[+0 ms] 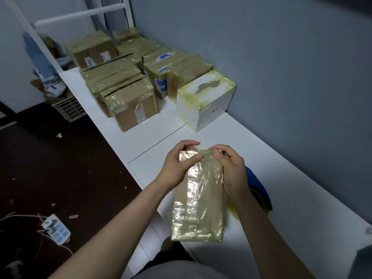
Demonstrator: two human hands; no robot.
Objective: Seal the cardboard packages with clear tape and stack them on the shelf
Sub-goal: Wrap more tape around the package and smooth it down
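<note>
- The cardboard package [198, 198] is held lengthwise over the front edge of the white shelf [291, 198]. It's wrapped in shiny, yellowish clear tape with a bit of bare brown cardboard showing on its left side. Whether its underside is actually touching the shelf can't be told.
- The package's far left corner is gripped by the left hand [177, 164], fingers curled over the far end and thumb laid flat on the top face.
- The far right corner is gripped by the right hand [229, 170], with the tape at the far edge pinched under curled fingertips.
- Just right of the package, a blue tape dispenser [259, 190] is mostly hidden behind the right wrist.
- Down on the dark floor, left of the package, a white power strip [56, 228] can be seen with its cable.
- Beyond the package, a white box [205, 101] with taped edges is set against the grey wall [281, 67].
- Further past the package and to the left, taped brown boxes [130, 99] are packed together in rows along the shelf.
- Far left of the package, a slatted crate [69, 109] is parked on the floor.
</note>
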